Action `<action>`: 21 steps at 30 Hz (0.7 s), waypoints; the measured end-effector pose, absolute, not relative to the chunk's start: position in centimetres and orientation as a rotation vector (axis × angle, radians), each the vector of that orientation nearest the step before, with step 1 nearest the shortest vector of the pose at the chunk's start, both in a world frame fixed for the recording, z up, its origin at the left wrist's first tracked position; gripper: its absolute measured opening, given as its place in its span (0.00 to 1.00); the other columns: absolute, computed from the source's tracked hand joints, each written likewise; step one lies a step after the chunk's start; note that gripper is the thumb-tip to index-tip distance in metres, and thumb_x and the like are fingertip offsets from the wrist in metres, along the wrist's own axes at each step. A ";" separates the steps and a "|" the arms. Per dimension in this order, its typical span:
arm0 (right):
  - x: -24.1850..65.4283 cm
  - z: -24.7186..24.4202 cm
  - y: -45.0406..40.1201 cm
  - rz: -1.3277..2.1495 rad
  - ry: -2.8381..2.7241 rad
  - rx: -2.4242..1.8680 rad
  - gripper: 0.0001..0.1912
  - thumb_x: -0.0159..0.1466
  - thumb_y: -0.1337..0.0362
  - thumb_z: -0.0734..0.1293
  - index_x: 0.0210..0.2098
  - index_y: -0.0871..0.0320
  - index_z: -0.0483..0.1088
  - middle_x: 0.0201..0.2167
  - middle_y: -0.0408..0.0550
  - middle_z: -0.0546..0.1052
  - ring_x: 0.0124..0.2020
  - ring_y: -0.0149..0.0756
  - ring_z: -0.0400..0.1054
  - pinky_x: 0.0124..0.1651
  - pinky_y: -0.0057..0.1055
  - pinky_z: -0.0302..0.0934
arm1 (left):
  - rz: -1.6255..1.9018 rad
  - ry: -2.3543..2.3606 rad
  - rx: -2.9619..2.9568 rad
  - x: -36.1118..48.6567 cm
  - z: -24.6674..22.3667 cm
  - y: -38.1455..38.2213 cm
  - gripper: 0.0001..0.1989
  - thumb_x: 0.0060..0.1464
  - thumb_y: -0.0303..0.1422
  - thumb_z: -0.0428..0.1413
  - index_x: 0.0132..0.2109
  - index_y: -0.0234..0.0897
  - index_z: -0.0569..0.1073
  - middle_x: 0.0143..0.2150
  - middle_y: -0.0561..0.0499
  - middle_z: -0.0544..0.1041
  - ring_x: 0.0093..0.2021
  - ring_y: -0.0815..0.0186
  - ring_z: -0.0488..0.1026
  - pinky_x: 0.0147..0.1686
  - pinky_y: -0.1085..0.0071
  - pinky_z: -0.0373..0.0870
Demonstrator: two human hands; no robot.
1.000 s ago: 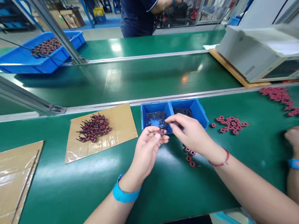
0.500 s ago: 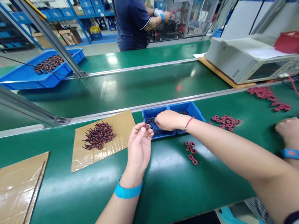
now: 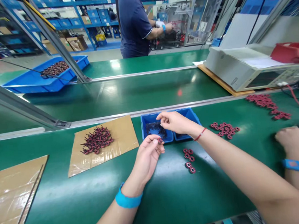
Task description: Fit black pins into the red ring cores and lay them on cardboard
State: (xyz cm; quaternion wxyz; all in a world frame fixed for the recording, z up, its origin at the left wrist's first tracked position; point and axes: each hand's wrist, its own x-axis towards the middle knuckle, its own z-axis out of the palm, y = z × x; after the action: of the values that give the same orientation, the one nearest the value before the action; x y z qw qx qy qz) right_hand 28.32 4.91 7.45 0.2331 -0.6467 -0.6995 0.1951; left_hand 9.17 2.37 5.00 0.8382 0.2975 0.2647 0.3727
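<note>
My left hand point(image 3: 147, 161) is closed, pinching a small red-and-black motor stator point(image 3: 159, 140) between thumb and fingers, just in front of a blue bin point(image 3: 143, 121). Thin black pieces point(image 3: 153, 128) lie in that bin. My right hand point(image 3: 175, 121) is above the bin and a second blue bin point(image 3: 192, 116) beside it, fingertips pinched together; whatever is between them is too small to make out. Several loose stators point(image 3: 188, 165) lie on the green table near my right forearm. On a cardboard sheet point(image 3: 126, 131) to the left rests a heap of stators with black leads point(image 3: 96, 140).
More red stators point(image 3: 225, 129) lie right of the bins, with another group point(image 3: 267, 106) beyond. A co-worker's hand point(image 3: 296, 140) rests at the right edge. A metal rail point(image 3: 107, 116) and a grey instrument point(image 3: 240, 68) border the far side. Another person stands across the benches.
My right hand has risen slightly out of the left blue bin, uncovering the black pieces. My left hand, still holding the stator, has moved right and nearer to me. The view has tilted up slightly.
</note>
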 end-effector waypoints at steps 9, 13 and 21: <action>28.1 7.5 2.0 0.432 -1.936 -1.851 0.08 0.68 0.70 0.62 0.39 0.60 0.74 0.37 0.47 0.82 0.37 0.33 0.75 0.40 0.27 0.65 | 0.654 0.550 0.672 9.6 4.5 1.6 0.15 0.48 0.37 0.68 0.38 0.33 0.76 0.28 0.51 0.77 0.24 0.71 0.72 0.28 0.75 0.67; 26.7 8.3 2.7 0.383 -2.157 -1.908 0.11 0.66 0.73 0.62 0.42 0.61 0.76 0.43 0.54 0.82 0.45 0.42 0.76 0.47 0.34 0.65 | 0.576 0.532 0.727 9.5 4.2 1.4 0.14 0.49 0.38 0.68 0.36 0.33 0.75 0.27 0.52 0.76 0.24 0.71 0.73 0.28 0.75 0.67; 22.8 7.8 7.8 0.470 -2.344 -2.248 0.09 0.69 0.65 0.66 0.43 0.65 0.75 0.44 0.56 0.80 0.46 0.42 0.76 0.51 0.44 0.69 | 0.330 0.400 0.795 9.2 4.2 0.3 0.16 0.50 0.40 0.68 0.37 0.32 0.76 0.28 0.51 0.76 0.25 0.71 0.74 0.30 0.74 0.67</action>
State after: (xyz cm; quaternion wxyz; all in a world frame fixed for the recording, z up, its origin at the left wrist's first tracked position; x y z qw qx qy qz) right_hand 22.84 7.85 7.76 -0.0697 -0.6834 -0.7126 0.1429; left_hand 9.22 0.26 4.15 0.8896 0.3826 0.1926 0.1588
